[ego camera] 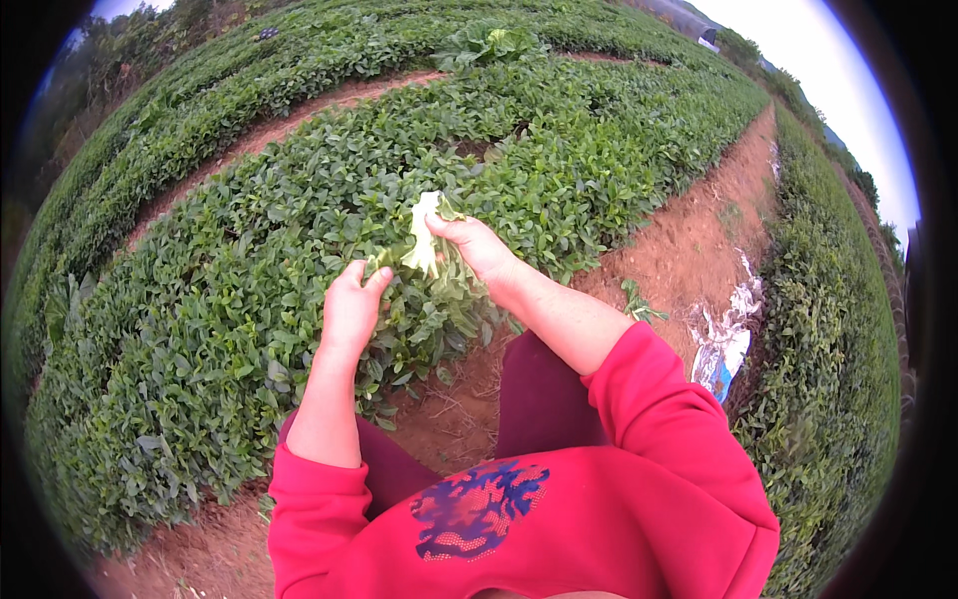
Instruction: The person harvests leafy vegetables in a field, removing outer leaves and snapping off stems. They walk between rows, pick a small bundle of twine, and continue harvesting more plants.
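In front of me I hold a pale cabbage-like leaf [423, 236] with a broad white midrib and a torn-looking lower end. My right hand [473, 245] grips it from the right, thumb over the white rib, and the green blade hangs beneath that hand. My left hand [353, 305] pinches a green edge [383, 258] at the left, thumb and fingers together; the fingertips are partly hidden. Both hands are above a low row of leafy green bushes [299, 247].
A large leafy cabbage plant [490, 45] grows among the far rows. To the right runs a bare soil path [688, 224] with crumpled silvery plastic [722, 344] and a small plucked green sprig [638, 301]. Another hedge-like row [816, 374] borders the path.
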`<act>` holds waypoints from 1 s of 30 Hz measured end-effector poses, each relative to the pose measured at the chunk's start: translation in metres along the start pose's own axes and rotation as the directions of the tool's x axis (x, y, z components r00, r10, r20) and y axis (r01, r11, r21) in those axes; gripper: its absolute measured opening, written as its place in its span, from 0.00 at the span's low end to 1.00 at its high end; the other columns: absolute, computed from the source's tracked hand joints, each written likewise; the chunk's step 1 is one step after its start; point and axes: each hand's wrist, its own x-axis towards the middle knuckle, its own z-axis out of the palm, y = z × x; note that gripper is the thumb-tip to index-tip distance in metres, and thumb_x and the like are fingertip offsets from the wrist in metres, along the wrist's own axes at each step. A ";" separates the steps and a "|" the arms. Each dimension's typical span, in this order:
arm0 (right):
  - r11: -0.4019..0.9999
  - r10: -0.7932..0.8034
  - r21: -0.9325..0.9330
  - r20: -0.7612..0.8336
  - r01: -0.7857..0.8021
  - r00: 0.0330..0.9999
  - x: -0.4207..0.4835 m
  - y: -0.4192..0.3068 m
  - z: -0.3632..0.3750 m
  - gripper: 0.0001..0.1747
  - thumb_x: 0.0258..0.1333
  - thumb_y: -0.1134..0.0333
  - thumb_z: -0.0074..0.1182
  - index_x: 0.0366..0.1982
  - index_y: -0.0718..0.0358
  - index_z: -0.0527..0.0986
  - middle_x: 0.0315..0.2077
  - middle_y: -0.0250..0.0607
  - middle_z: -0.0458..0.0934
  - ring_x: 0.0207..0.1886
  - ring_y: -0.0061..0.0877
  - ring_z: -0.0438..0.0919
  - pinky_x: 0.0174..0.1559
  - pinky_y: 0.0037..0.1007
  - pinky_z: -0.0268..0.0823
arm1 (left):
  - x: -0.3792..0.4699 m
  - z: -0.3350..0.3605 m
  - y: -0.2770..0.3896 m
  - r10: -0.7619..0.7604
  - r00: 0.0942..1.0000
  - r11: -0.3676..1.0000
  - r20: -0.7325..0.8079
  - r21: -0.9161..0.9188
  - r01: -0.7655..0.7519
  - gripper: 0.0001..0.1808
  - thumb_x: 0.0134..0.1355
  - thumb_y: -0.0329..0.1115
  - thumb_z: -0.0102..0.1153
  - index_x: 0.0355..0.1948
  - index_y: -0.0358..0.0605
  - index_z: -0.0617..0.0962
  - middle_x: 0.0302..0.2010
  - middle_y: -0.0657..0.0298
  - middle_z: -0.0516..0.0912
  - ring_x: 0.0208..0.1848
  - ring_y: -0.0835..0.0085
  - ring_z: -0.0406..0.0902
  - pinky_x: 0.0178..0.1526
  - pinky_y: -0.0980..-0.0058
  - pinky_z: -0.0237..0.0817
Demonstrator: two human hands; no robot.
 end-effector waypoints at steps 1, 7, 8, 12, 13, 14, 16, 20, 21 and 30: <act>0.999 -0.020 -0.028 0.046 0.022 0.999 -0.003 -0.004 -0.002 0.15 0.61 0.57 0.58 0.44 0.59 0.77 0.34 0.32 0.82 0.33 0.20 0.80 0.34 0.24 0.73 | 0.001 -0.010 -0.002 -0.118 0.993 0.968 0.026 -0.220 0.121 0.14 0.64 0.43 0.59 0.41 0.43 0.78 0.27 0.68 0.80 0.23 0.78 0.73 0.26 0.75 0.64; 0.979 -0.075 -0.186 0.056 0.084 0.996 -0.001 -0.010 -0.009 0.15 0.60 0.64 0.59 0.47 0.62 0.77 0.40 0.32 0.82 0.42 0.20 0.79 0.44 0.26 0.71 | -0.002 -0.037 0.000 -0.101 0.994 0.803 -0.037 -0.592 0.060 0.12 0.61 0.42 0.64 0.38 0.50 0.75 0.26 0.72 0.76 0.19 0.85 0.68 0.17 0.84 0.51; 0.981 -0.041 -0.188 0.079 0.056 0.996 0.000 -0.005 -0.008 0.16 0.60 0.64 0.60 0.47 0.62 0.77 0.41 0.32 0.82 0.43 0.20 0.78 0.47 0.27 0.69 | -0.004 -0.032 0.002 -0.099 0.995 0.802 -0.025 -0.593 0.065 0.13 0.60 0.42 0.65 0.38 0.51 0.75 0.26 0.72 0.77 0.20 0.85 0.68 0.18 0.84 0.52; 0.984 0.021 -0.180 0.172 0.010 0.985 0.001 0.014 -0.001 0.17 0.59 0.64 0.61 0.47 0.63 0.78 0.42 0.31 0.81 0.46 0.19 0.77 0.54 0.27 0.66 | -0.013 -0.007 0.008 -0.075 0.993 0.793 0.086 -0.599 0.112 0.17 0.58 0.45 0.66 0.41 0.51 0.75 0.32 0.71 0.80 0.26 0.84 0.73 0.20 0.83 0.55; 0.982 0.012 -0.189 0.177 0.022 0.984 0.002 0.016 0.001 0.16 0.59 0.65 0.61 0.47 0.63 0.78 0.42 0.32 0.82 0.46 0.19 0.77 0.54 0.27 0.66 | -0.014 -0.001 0.010 -0.071 0.992 0.760 0.102 -0.639 0.120 0.18 0.58 0.47 0.66 0.43 0.51 0.75 0.34 0.71 0.81 0.26 0.84 0.73 0.20 0.83 0.55; 0.974 -0.013 -0.221 0.178 0.053 0.984 0.002 0.018 0.002 0.17 0.59 0.66 0.60 0.48 0.64 0.77 0.42 0.32 0.81 0.46 0.20 0.77 0.54 0.26 0.66 | -0.015 -0.001 0.011 -0.100 0.984 0.746 0.146 -0.643 0.171 0.23 0.58 0.49 0.65 0.49 0.50 0.74 0.37 0.70 0.81 0.28 0.84 0.74 0.21 0.84 0.54; 0.959 -0.064 -0.261 0.176 0.109 0.982 0.002 0.020 0.003 0.17 0.59 0.68 0.60 0.49 0.65 0.76 0.42 0.33 0.81 0.46 0.20 0.77 0.54 0.26 0.66 | -0.016 0.000 0.012 -0.057 0.978 0.830 0.202 -0.535 0.159 0.27 0.58 0.50 0.66 0.52 0.49 0.74 0.35 0.71 0.80 0.29 0.84 0.74 0.21 0.85 0.53; 0.965 -0.117 -0.215 0.160 0.150 0.980 0.002 0.018 0.000 0.19 0.58 0.69 0.61 0.51 0.66 0.75 0.43 0.33 0.81 0.46 0.20 0.77 0.53 0.25 0.67 | -0.020 0.004 0.013 -0.074 0.953 0.933 0.295 -0.317 0.171 0.28 0.59 0.44 0.66 0.57 0.43 0.73 0.35 0.71 0.79 0.25 0.85 0.68 0.23 0.83 0.54; 0.973 -0.122 -0.175 0.170 0.152 0.978 0.003 0.017 -0.001 0.19 0.58 0.69 0.61 0.51 0.66 0.75 0.43 0.33 0.81 0.46 0.20 0.77 0.53 0.25 0.67 | -0.021 0.005 0.014 -0.101 0.943 0.941 0.317 -0.277 0.194 0.28 0.59 0.42 0.66 0.57 0.42 0.73 0.35 0.71 0.79 0.25 0.85 0.67 0.23 0.82 0.55; 0.917 -0.129 -0.355 0.170 0.183 0.977 -0.001 0.012 -0.001 0.18 0.52 0.73 0.65 0.46 0.64 0.74 0.39 0.31 0.80 0.44 0.17 0.76 0.51 0.24 0.67 | -0.021 0.008 0.011 -0.065 0.963 0.928 0.261 -0.340 0.155 0.16 0.64 0.38 0.61 0.49 0.41 0.78 0.34 0.72 0.81 0.32 0.84 0.74 0.34 0.80 0.66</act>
